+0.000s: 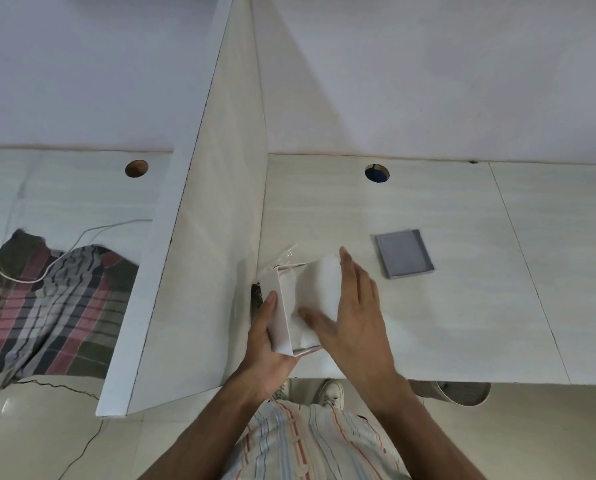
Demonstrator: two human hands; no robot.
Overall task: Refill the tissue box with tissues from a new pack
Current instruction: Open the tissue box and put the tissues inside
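Note:
A white tissue box (278, 313) stands on the desk near its front edge, close to the divider. My left hand (267, 344) grips its left side wall, thumb on the outer face. A stack of white tissues (319, 289) sits in the box's open top. My right hand (352, 313) lies flat on the tissues with fingers spread, pressing down on them. A piece of clear plastic wrapper (284, 256) sticks out behind the box. A grey square lid or tray (404, 253) lies flat on the desk to the right, apart from both hands.
A tall white divider panel (199, 244) rises just left of the box. Beyond it lie a striped cloth (54, 306) and thin white cables (82, 237). Cable holes (377, 173) mark the desk's back. A round bin (463, 393) shows under the desk edge.

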